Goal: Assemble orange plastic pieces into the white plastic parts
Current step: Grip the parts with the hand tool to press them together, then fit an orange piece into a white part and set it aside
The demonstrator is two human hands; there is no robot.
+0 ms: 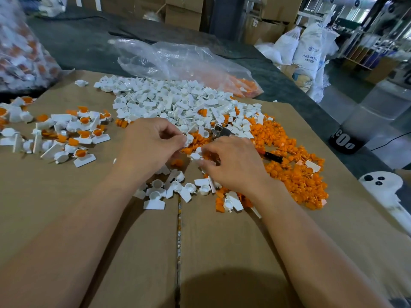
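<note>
Nearest on the cardboard-covered worktop (111,230), a small scatter of empty white parts (155,192) lies between the two forearms, cups facing up, flat tabs pointing mostly toward the near edge.

Just beyond them the two hands meet near the middle of the worktop. The left hand (151,145) is curled narrow, thumb and forefinger pinched on a white part (189,138) at its right side, the cup end showing past the fingertips. The right hand (231,163) is also drawn in close, its fingers (208,150) bent over another white part (196,156) that sits just below and slightly right of the first; whether it also hides an orange piece under the palm, I cannot tell. The two held parts are nearly touching, so the coming move likely turns on this small gap: the cup in the left hand opens toward the right hand, and an orange piece would have to come in from the right.

The supply for that lies right there. The heap of orange pieces (295,170) spreads from under the right hand out to the right, so the right hand is clearly the nearer one to it. A dark-handled tool (272,157) rests in the heap just right of that hand.

Farther off, the big pile of white parts (173,101) fills the middle, nearer the left hand. To the left lie the finished pieces (75,134), white with orange filling. At the far side a clear plastic bag (178,61) holds more orange stock.
</note>
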